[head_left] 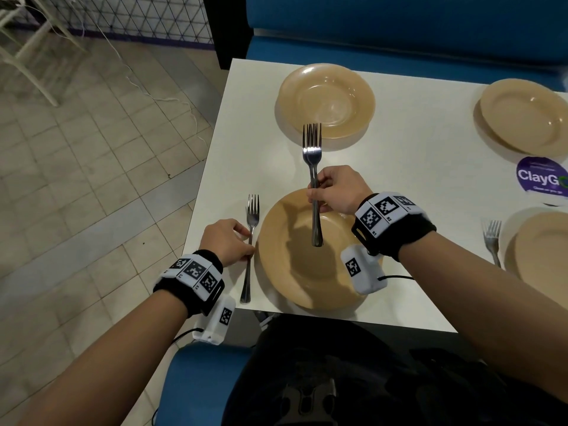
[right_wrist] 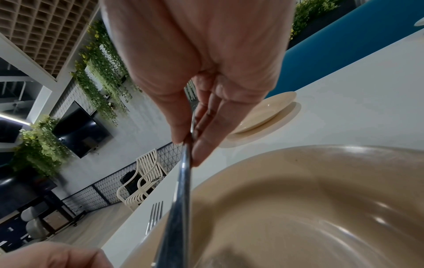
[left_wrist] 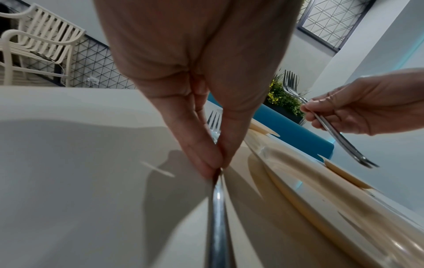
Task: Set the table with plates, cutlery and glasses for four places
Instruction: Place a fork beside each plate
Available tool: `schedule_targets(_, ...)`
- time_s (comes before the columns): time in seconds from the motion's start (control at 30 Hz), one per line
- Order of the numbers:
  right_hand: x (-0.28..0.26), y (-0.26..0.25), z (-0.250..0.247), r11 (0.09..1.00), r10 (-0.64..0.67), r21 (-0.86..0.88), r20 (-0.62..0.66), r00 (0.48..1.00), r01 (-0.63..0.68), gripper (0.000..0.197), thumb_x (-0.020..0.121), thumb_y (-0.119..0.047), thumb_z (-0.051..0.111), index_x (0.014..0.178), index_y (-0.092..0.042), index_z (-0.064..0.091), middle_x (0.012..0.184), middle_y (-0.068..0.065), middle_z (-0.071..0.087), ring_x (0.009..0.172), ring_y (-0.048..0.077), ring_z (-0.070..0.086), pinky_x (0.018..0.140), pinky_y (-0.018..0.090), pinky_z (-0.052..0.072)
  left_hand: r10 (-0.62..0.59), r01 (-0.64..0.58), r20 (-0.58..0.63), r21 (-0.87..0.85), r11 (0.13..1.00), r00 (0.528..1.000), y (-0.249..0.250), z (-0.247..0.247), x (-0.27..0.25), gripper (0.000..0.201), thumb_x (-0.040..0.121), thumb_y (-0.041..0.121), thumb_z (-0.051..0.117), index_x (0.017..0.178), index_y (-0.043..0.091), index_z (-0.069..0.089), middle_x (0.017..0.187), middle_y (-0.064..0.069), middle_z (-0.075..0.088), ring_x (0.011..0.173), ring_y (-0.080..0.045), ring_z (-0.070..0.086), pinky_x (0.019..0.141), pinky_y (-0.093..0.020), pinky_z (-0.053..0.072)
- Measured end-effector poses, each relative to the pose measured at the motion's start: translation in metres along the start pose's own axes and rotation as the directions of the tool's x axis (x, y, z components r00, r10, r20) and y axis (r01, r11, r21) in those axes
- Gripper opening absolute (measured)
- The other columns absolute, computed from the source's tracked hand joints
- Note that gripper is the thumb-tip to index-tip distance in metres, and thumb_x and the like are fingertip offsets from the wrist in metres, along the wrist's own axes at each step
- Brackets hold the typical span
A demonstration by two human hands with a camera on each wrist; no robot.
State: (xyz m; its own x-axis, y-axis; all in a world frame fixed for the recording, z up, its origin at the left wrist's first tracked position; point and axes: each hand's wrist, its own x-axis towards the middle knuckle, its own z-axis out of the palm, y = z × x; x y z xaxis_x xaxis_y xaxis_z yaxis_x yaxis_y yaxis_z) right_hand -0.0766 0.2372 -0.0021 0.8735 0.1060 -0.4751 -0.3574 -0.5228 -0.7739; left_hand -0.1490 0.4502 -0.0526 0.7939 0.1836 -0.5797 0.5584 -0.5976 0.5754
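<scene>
Four tan plates stand on the white table. The near plate is in front of me, and a fork lies just left of it. My left hand pinches that fork's handle between thumb and fingertips, low at the table top. My right hand grips two stacked forks by their handles, above the near plate's far rim, tines pointing away. The far plate lies beyond them. In the right wrist view the held handles cross over the near plate.
Two more plates sit at the right, with another fork left of the nearer one. A purple ClayGo sticker lies between them. Blue bench seats flank the table. The table's left edge drops to tiled floor.
</scene>
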Motion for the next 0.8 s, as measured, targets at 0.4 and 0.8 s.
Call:
schedule_targets(0.4,-0.0020,0.0018,0.0003,1.000,-0.002,-0.009,-0.007,1.000,0.002,0.017,0.083,-0.005,0.067,0.073,-0.016,0.059,0.074,0.005,0.066,0.076,0.022,0.068,0.068,0.031,0.059,-0.020,0.020,-0.003,-0.001,1.000,1.000,-0.0009,-0.0001,0.0005,0.025,0.070,0.001,0.075,0.088,0.014,0.064,0.082,-0.006,0.067,0.058,-0.011,0.065,0.047,-0.012,0.053)
schedule_targets(0.8,-0.0021,-0.0017,0.0041,1.000,-0.003,0.007,0.002,1.000,0.003,0.017,0.083,-0.005,0.067,0.073,-0.016,0.059,0.073,0.004,0.065,0.074,0.020,0.067,0.069,0.031,0.059,-0.021,0.021,-0.008,-0.027,0.999,1.000,-0.0031,0.0016,0.0008,0.026,0.070,0.000,0.074,0.092,0.012,0.065,0.078,-0.006,0.067,0.062,-0.015,0.067,0.067,-0.027,0.059)
